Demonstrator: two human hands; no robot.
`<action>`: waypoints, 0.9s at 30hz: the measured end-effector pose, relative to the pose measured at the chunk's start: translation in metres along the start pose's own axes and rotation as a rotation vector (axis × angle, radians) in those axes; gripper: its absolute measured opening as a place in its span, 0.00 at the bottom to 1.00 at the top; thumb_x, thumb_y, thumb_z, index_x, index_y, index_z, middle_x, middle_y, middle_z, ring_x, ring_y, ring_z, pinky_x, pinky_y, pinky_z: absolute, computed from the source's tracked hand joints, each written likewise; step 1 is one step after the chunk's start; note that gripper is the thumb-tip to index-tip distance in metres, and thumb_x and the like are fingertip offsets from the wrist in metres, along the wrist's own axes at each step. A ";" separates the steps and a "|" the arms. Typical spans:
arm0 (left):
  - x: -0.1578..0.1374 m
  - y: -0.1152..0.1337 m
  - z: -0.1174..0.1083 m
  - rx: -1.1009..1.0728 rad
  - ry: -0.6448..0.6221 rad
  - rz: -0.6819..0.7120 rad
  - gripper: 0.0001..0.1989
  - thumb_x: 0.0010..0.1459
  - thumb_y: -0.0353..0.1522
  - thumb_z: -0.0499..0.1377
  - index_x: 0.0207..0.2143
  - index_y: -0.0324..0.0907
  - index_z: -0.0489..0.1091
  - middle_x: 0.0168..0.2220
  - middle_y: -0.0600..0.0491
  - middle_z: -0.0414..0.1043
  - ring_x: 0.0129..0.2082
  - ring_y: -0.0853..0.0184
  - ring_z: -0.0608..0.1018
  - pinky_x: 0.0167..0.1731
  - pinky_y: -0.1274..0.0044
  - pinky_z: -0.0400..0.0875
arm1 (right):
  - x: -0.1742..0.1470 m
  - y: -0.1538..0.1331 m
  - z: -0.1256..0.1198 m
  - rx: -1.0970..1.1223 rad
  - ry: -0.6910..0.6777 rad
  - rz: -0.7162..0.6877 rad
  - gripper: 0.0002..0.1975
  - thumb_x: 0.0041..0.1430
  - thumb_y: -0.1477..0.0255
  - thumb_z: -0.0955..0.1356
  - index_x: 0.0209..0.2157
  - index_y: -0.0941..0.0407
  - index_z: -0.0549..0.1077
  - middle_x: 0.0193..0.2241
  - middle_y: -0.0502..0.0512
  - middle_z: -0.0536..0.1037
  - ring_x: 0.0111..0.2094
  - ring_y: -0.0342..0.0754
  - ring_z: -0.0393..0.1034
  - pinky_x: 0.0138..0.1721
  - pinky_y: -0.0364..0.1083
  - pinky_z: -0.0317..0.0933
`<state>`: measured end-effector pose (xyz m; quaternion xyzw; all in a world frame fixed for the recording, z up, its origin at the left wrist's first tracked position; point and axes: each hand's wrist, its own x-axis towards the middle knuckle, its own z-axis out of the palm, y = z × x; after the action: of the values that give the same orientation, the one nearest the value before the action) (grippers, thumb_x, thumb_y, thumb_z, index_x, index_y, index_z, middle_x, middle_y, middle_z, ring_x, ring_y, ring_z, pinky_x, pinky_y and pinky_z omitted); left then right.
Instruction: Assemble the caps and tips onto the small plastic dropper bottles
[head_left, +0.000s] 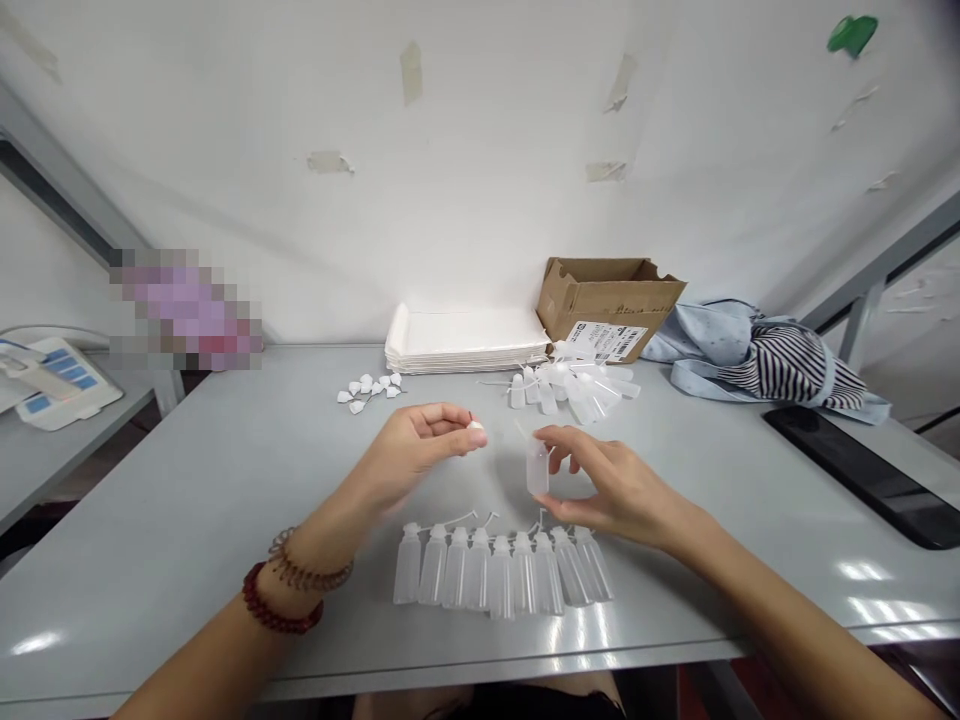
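While the right hand [607, 480] held a translucent bottle [538, 468] upright over the surface [225, 500], its grip closed between thumb and fingers, the left hand [420, 445] pinched a white cap [475, 427] in a narrow grip, a little apart from the bottle. A cardboard box [562, 297] at the back bore a white label [607, 341] and dark lettering, both too small to read. Nine similar bottles [501, 575] were lined up nearest the person; heaped bottles [581, 398], partly hiding one another, were near the box, and loose caps [366, 387] farther left. Fingers covered much of the pinched cap. Pixelation obscured a purplish shape [180, 310], and the left edge cut off a device with blue keys [64, 375].
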<state>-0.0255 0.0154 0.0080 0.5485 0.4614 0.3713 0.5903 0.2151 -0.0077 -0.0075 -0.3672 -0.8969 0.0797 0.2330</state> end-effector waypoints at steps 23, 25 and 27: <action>-0.007 -0.008 0.029 -0.265 -0.055 -0.061 0.09 0.52 0.37 0.63 0.30 0.40 0.73 0.30 0.54 0.70 0.34 0.68 0.71 0.46 0.72 0.63 | 0.003 -0.014 0.010 -0.057 0.202 -0.290 0.27 0.61 0.75 0.65 0.60 0.60 0.56 0.44 0.65 0.77 0.38 0.51 0.77 0.29 0.46 0.75; -0.006 -0.008 0.028 -0.209 -0.046 -0.042 0.09 0.52 0.38 0.62 0.29 0.40 0.73 0.29 0.55 0.70 0.33 0.69 0.70 0.42 0.73 0.64 | 0.002 -0.013 0.010 -0.047 0.198 -0.293 0.27 0.61 0.75 0.65 0.60 0.59 0.56 0.44 0.64 0.77 0.38 0.51 0.77 0.29 0.46 0.75; -0.006 -0.008 0.027 -0.157 -0.031 -0.029 0.09 0.51 0.38 0.63 0.28 0.41 0.73 0.28 0.55 0.70 0.31 0.69 0.70 0.39 0.75 0.65 | 0.001 -0.013 0.009 -0.043 0.190 -0.295 0.25 0.61 0.75 0.64 0.60 0.58 0.58 0.44 0.63 0.78 0.37 0.50 0.77 0.28 0.45 0.74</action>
<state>-0.0019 0.0007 0.0003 0.4994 0.4297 0.3890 0.6440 0.2020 -0.0157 -0.0110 -0.2422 -0.9166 -0.0095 0.3180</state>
